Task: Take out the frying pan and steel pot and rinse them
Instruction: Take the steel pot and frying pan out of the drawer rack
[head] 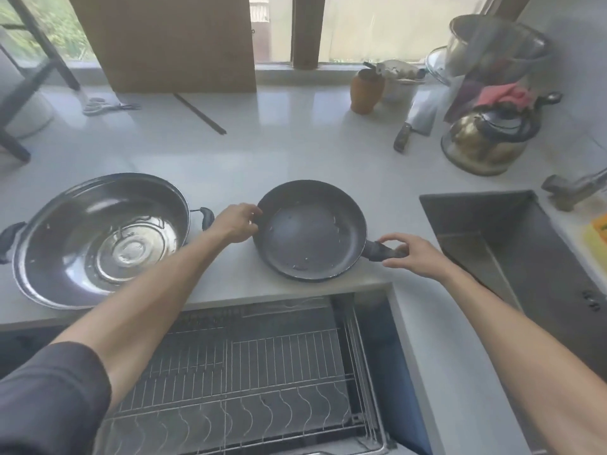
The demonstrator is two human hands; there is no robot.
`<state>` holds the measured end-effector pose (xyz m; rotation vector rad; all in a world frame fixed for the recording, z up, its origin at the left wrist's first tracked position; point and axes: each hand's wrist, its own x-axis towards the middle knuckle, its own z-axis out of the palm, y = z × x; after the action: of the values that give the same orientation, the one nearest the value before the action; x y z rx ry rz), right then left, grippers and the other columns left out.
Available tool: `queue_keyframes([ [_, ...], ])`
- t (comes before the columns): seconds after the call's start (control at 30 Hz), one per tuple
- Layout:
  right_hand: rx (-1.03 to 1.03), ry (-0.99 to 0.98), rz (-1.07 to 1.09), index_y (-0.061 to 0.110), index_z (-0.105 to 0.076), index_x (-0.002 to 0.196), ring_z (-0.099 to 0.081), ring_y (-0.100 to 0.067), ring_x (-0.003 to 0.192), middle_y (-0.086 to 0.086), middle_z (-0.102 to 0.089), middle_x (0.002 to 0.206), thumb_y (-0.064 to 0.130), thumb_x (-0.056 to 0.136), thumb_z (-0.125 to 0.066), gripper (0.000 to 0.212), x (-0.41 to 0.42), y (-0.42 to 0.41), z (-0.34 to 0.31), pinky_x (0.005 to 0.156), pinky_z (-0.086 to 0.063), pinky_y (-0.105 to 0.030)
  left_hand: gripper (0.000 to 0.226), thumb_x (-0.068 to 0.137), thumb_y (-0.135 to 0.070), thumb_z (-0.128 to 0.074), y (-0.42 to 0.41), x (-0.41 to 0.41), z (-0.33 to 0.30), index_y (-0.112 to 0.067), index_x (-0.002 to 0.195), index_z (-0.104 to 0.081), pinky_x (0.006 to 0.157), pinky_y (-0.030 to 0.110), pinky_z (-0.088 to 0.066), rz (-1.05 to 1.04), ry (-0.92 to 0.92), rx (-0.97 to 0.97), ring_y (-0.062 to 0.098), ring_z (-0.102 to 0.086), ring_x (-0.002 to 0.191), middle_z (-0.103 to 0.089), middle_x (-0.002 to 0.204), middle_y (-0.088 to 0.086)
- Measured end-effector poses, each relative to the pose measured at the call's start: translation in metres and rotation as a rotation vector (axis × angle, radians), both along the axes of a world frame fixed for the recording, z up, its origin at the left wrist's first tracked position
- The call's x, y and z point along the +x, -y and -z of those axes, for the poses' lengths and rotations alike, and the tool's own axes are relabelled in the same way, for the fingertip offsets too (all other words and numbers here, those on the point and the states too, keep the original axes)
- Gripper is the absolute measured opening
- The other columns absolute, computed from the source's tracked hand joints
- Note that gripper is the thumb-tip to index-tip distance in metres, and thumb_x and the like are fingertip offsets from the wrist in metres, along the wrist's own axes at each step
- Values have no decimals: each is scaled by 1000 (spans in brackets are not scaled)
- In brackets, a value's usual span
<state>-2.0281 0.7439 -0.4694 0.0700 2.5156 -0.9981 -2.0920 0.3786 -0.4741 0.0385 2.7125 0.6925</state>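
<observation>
A dark frying pan [310,229] sits on the grey counter near its front edge, its short handle pointing right. My left hand [235,223] grips the pan's left rim with curled fingers. My right hand [412,256] curls round the handle. To the left on the counter rests a wide steel pot [98,239] with black side handles and some specks inside. The sink [512,244] lies at the right, with the faucet [573,190] above its far corner.
Below the counter a pulled-out drawer holds a wire dish rack [249,372]. At the back right stand a brass kettle [484,142], a cleaver [415,124], a brown jar [366,91] and stacked bowls. A cardboard sheet [170,41] leans on the window; scissors [98,106] lie at the back left.
</observation>
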Motion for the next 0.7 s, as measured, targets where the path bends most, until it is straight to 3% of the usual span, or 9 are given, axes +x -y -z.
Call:
queue_keyframes([
  [0.17,64,-12,6,31,-59,115,-60,-21,95,-5,-67,100,19,78,-71,41,8,5,-1,81,-41,-26,45,91,-13,-44,3,5,9,-18,136,-46,101,34,-37,3,25,28,28,-47,126,-52,138,9],
  [0.27,72,-165,170,24,-56,124,-53,-12,106,2,-58,114,18,81,-69,46,38,17,-14,90,-37,-24,45,93,-21,-48,10,45,3,-14,137,-44,105,32,-32,-15,-61,134,22,-40,133,-46,143,6],
  [0.37,-3,-314,365,26,-59,117,-55,-8,106,2,-61,114,20,81,-69,38,108,28,-29,98,-39,-25,39,94,-25,-49,28,124,2,-16,133,-49,110,34,-30,53,-143,231,18,-37,136,-44,143,4],
  [0.43,-121,-303,427,36,-61,105,-60,-1,97,4,-66,106,31,81,-68,25,176,39,-31,93,-45,-16,36,94,-31,-49,48,185,5,-25,130,-51,106,30,-34,135,-141,247,10,-40,132,-45,142,-6],
  [0.57,-251,-91,384,31,-68,95,-68,-7,87,-2,-74,95,9,84,-63,26,304,75,-17,77,-49,-8,31,93,-37,-48,105,291,19,-32,123,-57,98,19,-37,190,-123,245,-3,-45,121,-50,134,-18],
  [0.63,-328,13,374,24,-70,89,-69,-7,81,-7,-74,93,30,74,-75,16,343,95,-14,73,-50,-8,34,89,-46,-45,130,343,24,-35,118,-59,99,23,-44,105,-81,291,-10,-48,113,-55,123,-23],
  [0.7,-321,28,388,16,-67,84,-69,-8,78,-3,-74,88,67,49,-77,62,375,114,-6,71,-51,-12,28,85,-50,-43,146,396,24,-44,108,-58,91,24,-48,-9,-38,348,-12,-53,104,-60,110,-29],
])
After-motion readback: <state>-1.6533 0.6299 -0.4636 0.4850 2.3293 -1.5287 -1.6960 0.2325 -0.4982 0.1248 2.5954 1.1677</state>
